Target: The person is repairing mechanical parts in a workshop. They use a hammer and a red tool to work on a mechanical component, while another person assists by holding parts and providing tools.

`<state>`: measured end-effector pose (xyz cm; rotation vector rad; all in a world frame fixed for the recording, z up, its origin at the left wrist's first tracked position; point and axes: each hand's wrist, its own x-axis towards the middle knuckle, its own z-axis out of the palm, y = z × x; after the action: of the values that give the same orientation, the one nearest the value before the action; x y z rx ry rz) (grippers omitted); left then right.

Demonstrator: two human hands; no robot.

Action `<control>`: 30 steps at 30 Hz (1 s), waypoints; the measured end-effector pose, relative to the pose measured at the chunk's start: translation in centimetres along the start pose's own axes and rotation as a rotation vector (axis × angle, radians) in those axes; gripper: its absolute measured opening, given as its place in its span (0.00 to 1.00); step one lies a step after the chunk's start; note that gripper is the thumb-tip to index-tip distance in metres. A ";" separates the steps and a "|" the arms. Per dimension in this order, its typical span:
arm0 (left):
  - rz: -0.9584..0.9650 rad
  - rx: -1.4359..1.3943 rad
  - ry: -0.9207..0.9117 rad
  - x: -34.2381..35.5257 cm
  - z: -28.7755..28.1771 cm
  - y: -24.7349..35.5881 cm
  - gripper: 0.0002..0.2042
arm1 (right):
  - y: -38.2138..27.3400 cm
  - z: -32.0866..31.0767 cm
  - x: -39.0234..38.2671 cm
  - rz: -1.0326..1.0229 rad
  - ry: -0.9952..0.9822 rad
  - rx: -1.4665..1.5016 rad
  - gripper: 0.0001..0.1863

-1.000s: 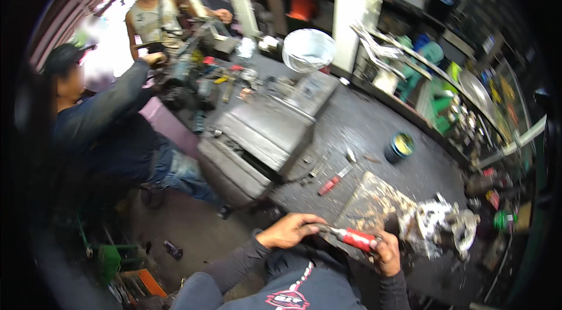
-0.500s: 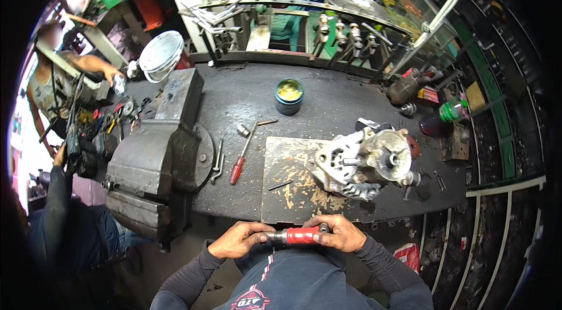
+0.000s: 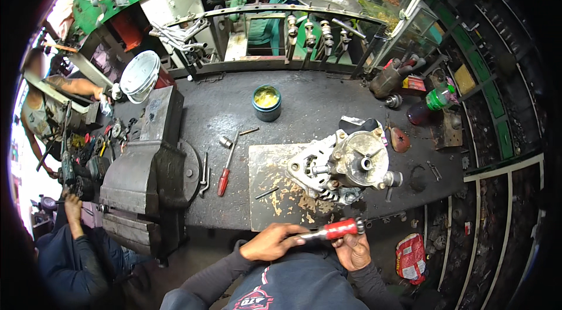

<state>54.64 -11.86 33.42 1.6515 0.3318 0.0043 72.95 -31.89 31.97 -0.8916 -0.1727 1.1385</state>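
In front of my body, just off the bench's near edge, is a red and silver air ratchet point(image 3: 341, 229). My left hand point(image 3: 271, 242) is closed round its silver end, fingers on top. My right hand point(image 3: 353, 251) is turned partly palm up, its fingers closed on the underside of the red body near the other end. Beyond the tool, an alternator point(image 3: 366, 161) with a bare metal housing stands on a worn board point(image 3: 262, 161). A thin dark pin point(image 3: 267, 193) lies on that board.
A large bench vise point(image 3: 129, 184) is at the left. Near it lie a red-handled screwdriver point(image 3: 224, 181), a socket point(image 3: 226, 141) and hex keys point(image 3: 204, 178). An open tub of yellowish grease point(image 3: 267, 110) stands farther back. A green-capped bottle point(image 3: 430, 105) is at the right; two other people are at far left.
The air ratchet has tilted, its red end now higher and farther right. My right hand has turned from gripping over the top to holding from below. The view has shifted slightly.
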 end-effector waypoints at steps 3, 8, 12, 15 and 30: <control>0.045 -0.028 -0.066 2.5 2.2 0.5 0.16 | 0.9 -1.3 -0.5 0.005 0.200 0.145 0.25; 0.058 0.273 0.178 4.3 2.5 -0.2 0.15 | -1.0 -4.3 0.9 0.017 0.463 0.225 0.23; -0.055 0.733 0.784 3.1 -1.5 -3.7 0.11 | -5.0 -7.4 1.9 0.108 0.647 0.048 0.20; -0.154 0.932 0.765 2.6 -3.3 -6.3 0.12 | -7.0 -9.2 2.2 0.112 0.578 -0.172 0.15; -0.345 0.519 1.113 0.9 -0.7 -1.6 0.08 | -8.4 -10.7 5.3 0.234 0.266 -0.685 0.15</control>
<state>55.03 -10.86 31.73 1.9408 1.5597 0.6398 87.17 -34.11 29.13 -1.6965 -0.2502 1.1765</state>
